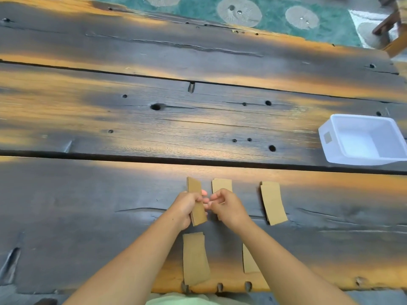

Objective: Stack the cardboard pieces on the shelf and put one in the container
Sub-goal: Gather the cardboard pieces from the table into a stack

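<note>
My left hand (187,205) grips a small stack of brown cardboard strips (193,187), held just above the dark wooden surface (132,119). My right hand (226,208) hovers beside it with curled fingers touching nothing I can make out; it covers most of another cardboard strip (222,184). A further cardboard stack (273,202) lies to the right. Two more pieces lie nearer me: a cardboard piece (195,258) between my arms and a strip (248,263) partly hidden under my right forearm. An empty white plastic container (330,137) stands at the far right.
The wooden planks have gaps, knots and holes. Beyond the far edge lies a green patterned rug (275,16), with part of a wooden chair (394,25) at the top right corner.
</note>
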`<move>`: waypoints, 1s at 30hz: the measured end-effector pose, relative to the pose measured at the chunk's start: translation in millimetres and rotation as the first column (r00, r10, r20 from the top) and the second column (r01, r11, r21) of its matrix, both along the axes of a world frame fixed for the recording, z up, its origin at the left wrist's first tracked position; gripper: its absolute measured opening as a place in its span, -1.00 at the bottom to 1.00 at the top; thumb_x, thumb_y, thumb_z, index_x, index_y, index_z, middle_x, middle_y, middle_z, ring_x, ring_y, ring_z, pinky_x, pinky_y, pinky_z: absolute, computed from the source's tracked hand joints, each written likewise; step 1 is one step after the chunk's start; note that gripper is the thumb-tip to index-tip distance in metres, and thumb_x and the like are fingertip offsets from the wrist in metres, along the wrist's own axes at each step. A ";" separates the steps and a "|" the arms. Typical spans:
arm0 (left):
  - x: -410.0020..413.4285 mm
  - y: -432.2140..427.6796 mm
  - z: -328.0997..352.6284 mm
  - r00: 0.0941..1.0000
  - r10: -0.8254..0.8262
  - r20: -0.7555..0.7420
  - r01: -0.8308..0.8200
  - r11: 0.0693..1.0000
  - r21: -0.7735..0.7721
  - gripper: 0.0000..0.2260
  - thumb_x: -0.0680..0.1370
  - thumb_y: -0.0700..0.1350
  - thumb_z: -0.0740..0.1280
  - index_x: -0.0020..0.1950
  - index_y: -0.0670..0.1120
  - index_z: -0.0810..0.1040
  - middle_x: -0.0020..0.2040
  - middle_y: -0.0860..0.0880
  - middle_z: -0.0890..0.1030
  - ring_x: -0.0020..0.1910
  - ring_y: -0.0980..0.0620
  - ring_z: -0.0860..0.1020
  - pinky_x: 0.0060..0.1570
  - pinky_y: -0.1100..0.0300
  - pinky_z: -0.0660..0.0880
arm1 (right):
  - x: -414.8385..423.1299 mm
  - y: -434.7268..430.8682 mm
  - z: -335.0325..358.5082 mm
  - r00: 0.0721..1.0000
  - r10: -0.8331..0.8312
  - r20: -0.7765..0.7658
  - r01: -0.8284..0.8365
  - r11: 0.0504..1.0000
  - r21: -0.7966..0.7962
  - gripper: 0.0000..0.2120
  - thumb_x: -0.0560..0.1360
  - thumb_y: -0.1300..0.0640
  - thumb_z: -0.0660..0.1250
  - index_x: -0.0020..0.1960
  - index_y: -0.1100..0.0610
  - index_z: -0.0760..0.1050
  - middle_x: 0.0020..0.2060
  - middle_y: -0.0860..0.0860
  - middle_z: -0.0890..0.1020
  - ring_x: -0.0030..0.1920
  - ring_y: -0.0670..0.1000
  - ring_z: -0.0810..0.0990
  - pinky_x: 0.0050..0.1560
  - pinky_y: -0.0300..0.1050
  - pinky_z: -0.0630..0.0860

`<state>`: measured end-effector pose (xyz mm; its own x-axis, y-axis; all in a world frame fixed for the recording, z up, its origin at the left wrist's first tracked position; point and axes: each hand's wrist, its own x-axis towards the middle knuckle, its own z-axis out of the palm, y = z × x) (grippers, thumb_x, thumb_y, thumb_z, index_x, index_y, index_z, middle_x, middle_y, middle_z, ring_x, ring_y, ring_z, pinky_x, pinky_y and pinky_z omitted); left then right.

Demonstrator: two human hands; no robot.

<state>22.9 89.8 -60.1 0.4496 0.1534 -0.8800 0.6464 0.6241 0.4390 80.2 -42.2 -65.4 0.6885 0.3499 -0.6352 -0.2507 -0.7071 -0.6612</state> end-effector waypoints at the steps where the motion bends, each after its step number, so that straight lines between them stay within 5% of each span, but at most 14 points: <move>1: 1.6 -1.7 -2.0 1.000 -0.012 -0.005 0.012 1.000 0.028 -0.78 0.57 -0.34 0.15 0.09 -0.21 0.55 -0.07 -0.22 0.66 -0.24 -0.11 0.65 -0.19 0.05 0.56 | 3.2 -4.1 -2.0 1.000 -0.015 0.023 0.016 0.999 -0.039 -0.91 0.48 0.15 0.36 -0.09 -0.03 0.51 -0.21 -0.12 0.61 -0.17 -0.09 0.58 -0.20 -0.22 0.45; 7: 17.8 -18.2 -15.5 0.998 0.008 -0.055 0.001 0.988 0.154 -0.89 0.64 -0.24 0.18 0.05 -0.13 0.48 0.07 -0.21 0.63 0.06 -0.15 0.62 -0.10 0.01 0.53 | 22.5 -24.1 -13.6 0.981 -0.018 0.194 0.060 0.974 -0.217 -0.67 0.51 0.13 0.34 0.25 0.20 0.49 0.09 0.10 0.59 0.13 0.12 0.56 0.11 -0.03 0.48; 13: 34.2 -29.3 -21.4 0.998 -0.023 -0.065 0.036 0.976 0.216 -0.82 0.61 -0.26 0.22 0.08 -0.04 0.55 0.12 -0.13 0.66 0.13 -0.08 0.64 0.25 -0.17 0.54 | 25.9 -20.0 -20.5 0.985 -0.054 0.163 0.095 0.962 -0.255 -0.81 0.48 0.19 0.31 0.07 0.24 0.47 0.00 0.14 0.60 0.02 0.17 0.56 -0.12 -0.03 0.40; 19: 39.2 -39.4 -23.5 0.998 0.022 -0.065 -0.003 0.963 0.270 -0.79 0.61 -0.25 0.24 0.21 -0.10 0.52 0.07 -0.10 0.66 0.02 -0.04 0.66 0.22 -0.11 0.56 | 33.6 -14.1 -26.2 0.982 -0.187 0.033 0.190 0.960 -0.206 -0.86 0.46 0.24 0.32 0.00 0.22 0.46 -0.13 0.10 0.60 -0.08 0.15 0.57 -0.20 -0.09 0.40; 24: 33.4 -41.2 -30.7 0.993 0.083 -0.083 -0.056 0.958 0.280 -0.81 0.61 -0.23 0.25 0.19 -0.08 0.53 0.08 -0.16 0.67 0.08 -0.12 0.65 0.04 -0.08 0.59 | 38.1 -16.2 -34.9 0.954 -0.296 -0.054 0.285 0.947 -0.149 -0.76 0.48 0.29 0.30 0.15 0.17 0.51 -0.03 0.07 0.65 0.04 0.11 0.63 0.14 0.03 0.59; 30: 30.6 -41.4 -30.3 0.992 0.087 -0.090 -0.061 0.963 0.262 -0.81 0.61 -0.26 0.25 0.14 -0.05 0.55 0.07 -0.18 0.68 0.09 -0.16 0.66 0.12 -0.18 0.62 | 34.1 -19.9 -41.3 0.937 -0.344 -0.060 0.335 0.934 -0.123 -0.96 0.51 0.27 0.34 -0.08 0.16 0.54 -0.06 0.18 0.69 -0.06 0.13 0.66 0.02 0.03 0.59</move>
<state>53.5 48.5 -90.4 0.3405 0.4110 -0.8457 0.6514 0.5454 0.5274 114.3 -62.1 -106.6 0.6996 0.0291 -0.7139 -0.5373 -0.6372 -0.5525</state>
